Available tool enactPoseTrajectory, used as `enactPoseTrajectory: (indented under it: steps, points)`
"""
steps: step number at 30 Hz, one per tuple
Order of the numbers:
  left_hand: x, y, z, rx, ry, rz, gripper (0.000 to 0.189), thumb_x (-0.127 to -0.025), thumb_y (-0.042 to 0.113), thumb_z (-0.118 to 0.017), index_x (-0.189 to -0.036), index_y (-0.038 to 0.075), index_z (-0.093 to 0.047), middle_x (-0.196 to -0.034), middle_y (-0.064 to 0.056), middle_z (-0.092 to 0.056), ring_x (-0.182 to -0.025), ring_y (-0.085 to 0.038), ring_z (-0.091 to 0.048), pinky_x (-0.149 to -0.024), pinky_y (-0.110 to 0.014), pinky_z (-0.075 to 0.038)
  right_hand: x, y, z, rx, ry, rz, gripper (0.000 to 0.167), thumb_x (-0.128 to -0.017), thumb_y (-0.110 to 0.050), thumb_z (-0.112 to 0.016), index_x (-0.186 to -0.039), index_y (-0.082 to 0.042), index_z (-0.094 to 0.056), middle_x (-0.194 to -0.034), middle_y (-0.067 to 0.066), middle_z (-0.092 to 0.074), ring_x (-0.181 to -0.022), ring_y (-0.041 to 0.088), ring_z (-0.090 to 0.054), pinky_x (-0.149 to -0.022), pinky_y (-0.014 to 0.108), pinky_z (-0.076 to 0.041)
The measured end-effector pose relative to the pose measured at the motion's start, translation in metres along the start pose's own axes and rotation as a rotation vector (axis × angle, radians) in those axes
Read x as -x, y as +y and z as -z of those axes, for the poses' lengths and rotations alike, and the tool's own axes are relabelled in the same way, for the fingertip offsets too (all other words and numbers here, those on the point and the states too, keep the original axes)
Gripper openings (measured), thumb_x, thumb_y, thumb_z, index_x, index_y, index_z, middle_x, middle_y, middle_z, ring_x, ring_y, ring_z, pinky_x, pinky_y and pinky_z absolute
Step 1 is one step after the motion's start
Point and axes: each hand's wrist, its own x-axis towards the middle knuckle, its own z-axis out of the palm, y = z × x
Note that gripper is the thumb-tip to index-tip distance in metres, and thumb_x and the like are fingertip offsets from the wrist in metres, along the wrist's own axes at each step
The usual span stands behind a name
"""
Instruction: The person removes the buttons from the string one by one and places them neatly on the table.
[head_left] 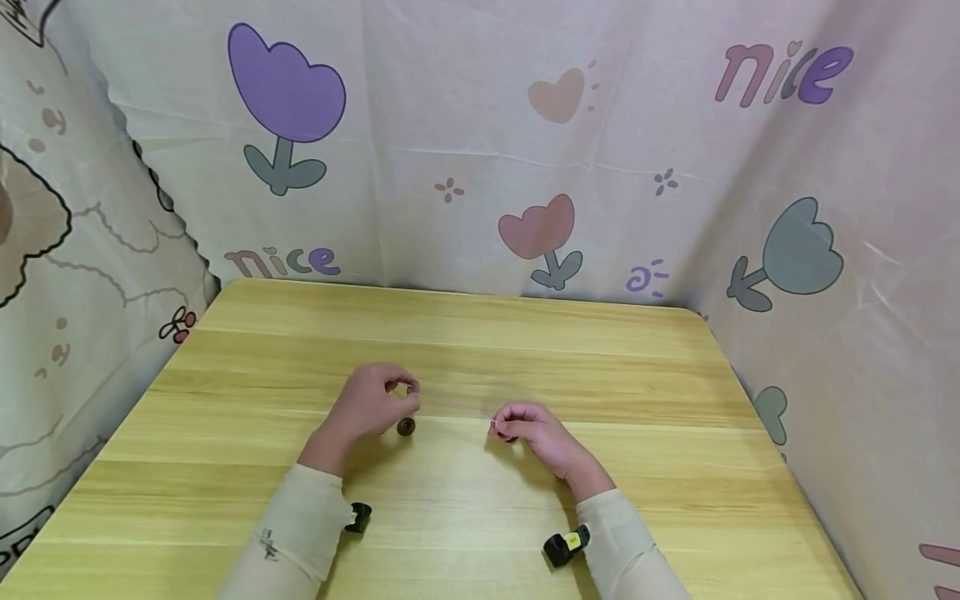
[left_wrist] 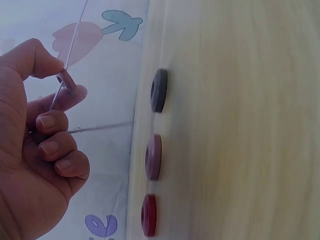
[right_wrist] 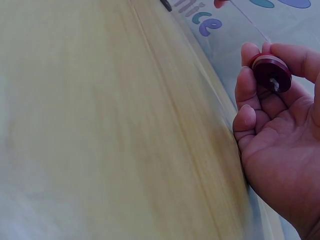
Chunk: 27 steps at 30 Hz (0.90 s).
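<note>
My left hand (head_left: pixel 372 402) is raised over the table, pinching a pinkish-brown ring bead (left_wrist: pixel 66 82) between thumb and index finger. A thin clear string (left_wrist: pixel 76 37) passes by the bead and stretches toward my right hand (head_left: pixel 543 435). That hand's fingers grip a small stack of disc beads (right_wrist: pixel 271 74), dark red in front with lighter ones behind, and a knotted string end sticks out of the hole. Flat on the table below my left hand lie a dark brown bead (left_wrist: pixel 159 91), a pink bead (left_wrist: pixel 154 157) and a red bead (left_wrist: pixel 149 215). In the head view the left hand hides the latter two.
The light wooden table (head_left: pixel 480 350) runs back to a printed curtain (head_left: pixel 420 125), with more cloth along both sides. Black wrist cameras are strapped at the left sleeve (head_left: pixel 288 533) and the right sleeve (head_left: pixel 622 542).
</note>
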Motion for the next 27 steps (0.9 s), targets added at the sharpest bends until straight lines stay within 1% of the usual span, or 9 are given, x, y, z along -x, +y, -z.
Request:
enactPoseTrajectory:
  steps: [2,6,12,18,19,21,24,26,27]
  points:
    - [0.000,-0.002,0.002,0.008,0.001,0.021,0.018,-0.080,0.019,-0.068,-0.094,0.013,-0.078,-0.075,0.001,-0.055,-0.065,-0.018,-0.047,-0.059,-0.034,-0.040,0.000,-0.001,0.000,-0.004,0.000,-0.001,0.021,-0.096,-0.008,-0.058,-0.100,0.012,-0.063,-0.097,0.021,-0.063,-0.091,0.027,-0.056,-0.083,0.034,-0.047]
    - [0.001,-0.008,0.005,0.015,0.008,0.034,0.016,-0.080,0.019,-0.068,-0.093,0.013,-0.077,-0.071,-0.001,-0.051,-0.058,-0.016,-0.045,-0.054,-0.033,-0.038,0.000,-0.001,-0.001,-0.010,-0.002,-0.006,0.021,-0.096,-0.008,-0.058,-0.100,0.013,-0.062,-0.098,0.024,-0.062,-0.091,0.027,-0.056,-0.083,0.034,-0.047]
    - [0.001,-0.014,0.010,0.018,0.016,0.062,0.017,-0.080,0.019,-0.068,-0.093,0.013,-0.077,-0.071,-0.001,-0.051,-0.059,-0.016,-0.045,-0.053,-0.032,-0.037,0.000,0.000,-0.001,-0.010,-0.003,-0.010,0.021,-0.097,-0.008,-0.058,-0.100,0.012,-0.062,-0.098,0.024,-0.062,-0.091,0.028,-0.056,-0.084,0.035,-0.047]
    - [0.004,-0.019,0.016,0.005,0.050,0.067,0.018,-0.080,0.018,-0.069,-0.095,0.013,-0.078,-0.070,-0.001,-0.051,-0.066,-0.019,-0.046,-0.058,-0.034,-0.038,0.000,-0.001,-0.002,-0.005,-0.004,-0.013,0.021,-0.097,-0.008,-0.057,-0.101,0.012,-0.062,-0.099,0.023,-0.063,-0.092,0.028,-0.056,-0.085,0.035,-0.047]
    - [0.004,-0.020,0.017,0.006,0.055,0.072,0.018,-0.080,0.018,-0.068,-0.095,0.013,-0.078,-0.069,-0.001,-0.050,-0.066,-0.018,-0.046,-0.058,-0.034,-0.038,0.000,-0.001,-0.002,-0.003,-0.003,-0.013,0.021,-0.097,-0.008,-0.057,-0.101,0.012,-0.063,-0.100,0.024,-0.063,-0.092,0.028,-0.056,-0.085,0.035,-0.047]
    - [0.005,-0.022,0.019,0.028,0.053,0.096,0.020,-0.081,0.019,-0.068,-0.096,0.013,-0.078,-0.067,-0.001,-0.047,-0.059,-0.018,-0.047,-0.055,-0.033,-0.038,0.000,-0.001,-0.002,-0.001,-0.002,-0.015,0.021,-0.097,-0.008,-0.057,-0.100,0.011,-0.063,-0.100,0.024,-0.063,-0.092,0.028,-0.056,-0.084,0.035,-0.047]
    - [0.006,-0.025,0.022,0.038,0.054,0.120,0.020,-0.082,0.019,-0.068,-0.098,0.012,-0.077,-0.065,-0.002,-0.045,-0.052,-0.017,-0.046,-0.053,-0.032,-0.036,0.000,-0.001,-0.001,0.003,-0.002,-0.012,0.021,-0.097,-0.008,-0.057,-0.100,0.011,-0.063,-0.100,0.024,-0.063,-0.092,0.028,-0.056,-0.084,0.035,-0.047]
    - [0.006,-0.027,0.024,0.035,0.060,0.125,0.020,-0.082,0.020,-0.068,-0.098,0.012,-0.077,-0.066,-0.003,-0.045,-0.052,-0.017,-0.045,-0.052,-0.033,-0.035,0.000,-0.001,-0.001,0.005,-0.004,-0.006,0.021,-0.097,-0.008,-0.057,-0.100,0.011,-0.063,-0.099,0.022,-0.064,-0.092,0.028,-0.057,-0.083,0.034,-0.048]
    - [0.006,-0.028,0.024,0.027,0.065,0.121,0.020,-0.082,0.020,-0.068,-0.098,0.012,-0.077,-0.067,-0.003,-0.046,-0.055,-0.018,-0.044,-0.053,-0.033,-0.035,0.000,0.000,-0.001,0.006,-0.004,-0.003,0.021,-0.097,-0.008,-0.057,-0.100,0.011,-0.063,-0.099,0.022,-0.064,-0.092,0.027,-0.057,-0.083,0.034,-0.048]
